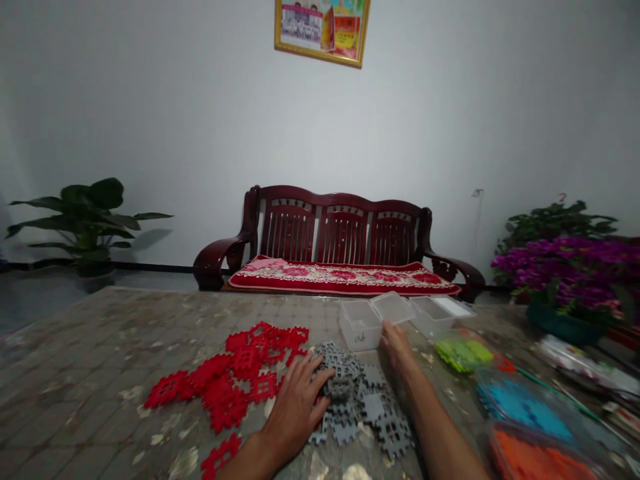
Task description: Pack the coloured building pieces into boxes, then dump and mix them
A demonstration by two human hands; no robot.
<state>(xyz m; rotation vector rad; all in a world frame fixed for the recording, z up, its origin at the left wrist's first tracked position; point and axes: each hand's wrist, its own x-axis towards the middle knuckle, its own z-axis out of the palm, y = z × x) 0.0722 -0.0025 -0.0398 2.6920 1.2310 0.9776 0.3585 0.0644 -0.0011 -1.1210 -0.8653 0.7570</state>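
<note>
My left hand [299, 393] lies with its fingers spread at the left side of a heap of grey interlocking plastic pieces [345, 427]. Its fingertips touch the grey pieces, and the thumb rests close to a darker grey one. Left of that hand spreads a pile of red interlocking pieces [227, 393]. Behind the grey heap stands a translucent plastic box [359, 327] with handwriting on its front and its hinged lid [393, 308] open to the right. My right hand [396, 343] is closed at the box's right side, its fingertips against the edge; part of the grip is hidden.
Another clear box [433, 317] stands further right. Containers with green pieces [463, 355], blue pieces [530, 407] and orange pieces [535, 460] line the table's right side. Purple flowers in a pot [570, 323] stand beyond them. A wooden bench [343, 227] faces the table.
</note>
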